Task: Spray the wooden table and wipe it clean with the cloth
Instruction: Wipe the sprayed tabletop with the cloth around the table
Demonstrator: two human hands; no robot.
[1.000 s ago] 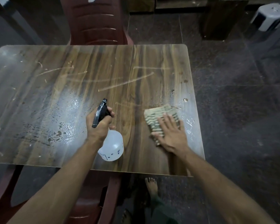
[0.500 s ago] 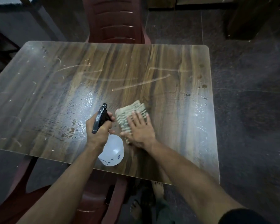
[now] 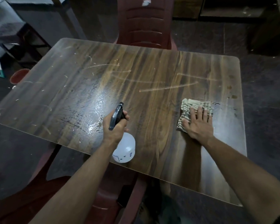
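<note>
On glossy wooden table (image 3: 152, 70), flat hand (image 3: 199, 126) presses striped cloth (image 3: 194, 105)

Right hand (image 3: 198, 125) is sliding the cloth (image 3: 194, 109) back out toward the table's (image 3: 152, 75) right edge; half a second ago both were just beside the bottle (image 3: 125, 148). Cloth is now lying well apart from the left hand (image 3: 115, 126). Wet sheen is spreading further across the middle of the tabletop.
</note>
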